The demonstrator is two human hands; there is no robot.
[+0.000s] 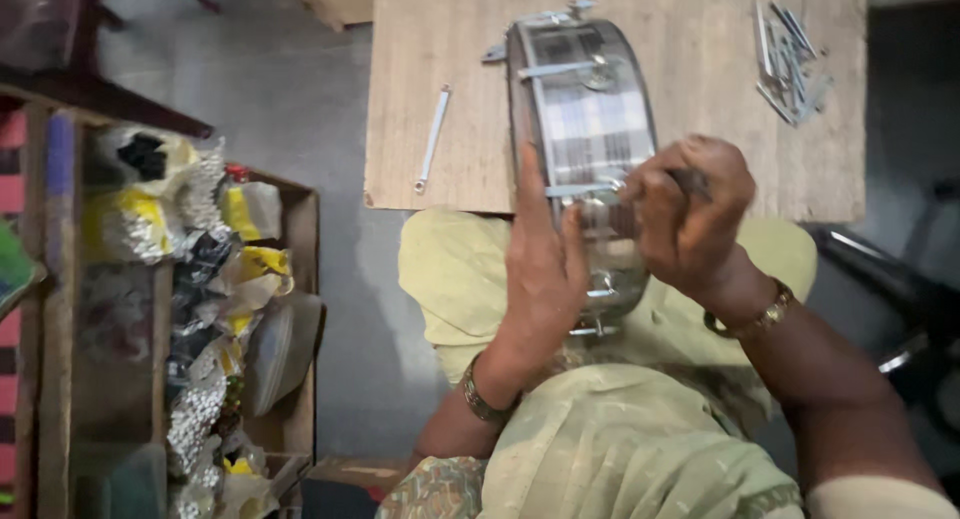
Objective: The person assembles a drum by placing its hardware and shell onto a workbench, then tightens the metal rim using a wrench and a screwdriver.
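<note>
A shiny round metal drum shell (585,129) stands on edge at the near rim of the wooden board surface (460,69). The left hand (545,264) presses flat, open, against it; the right hand (690,214) is closed around a small dark tool (690,182) at its side.

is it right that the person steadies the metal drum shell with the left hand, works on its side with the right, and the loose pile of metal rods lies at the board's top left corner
Not quite. The head view shows the pile of metal rods at the wooden board's top right corner, not the top left. The rest holds: the left hand steadies the metal drum shell and the right hand works on its side.
</note>
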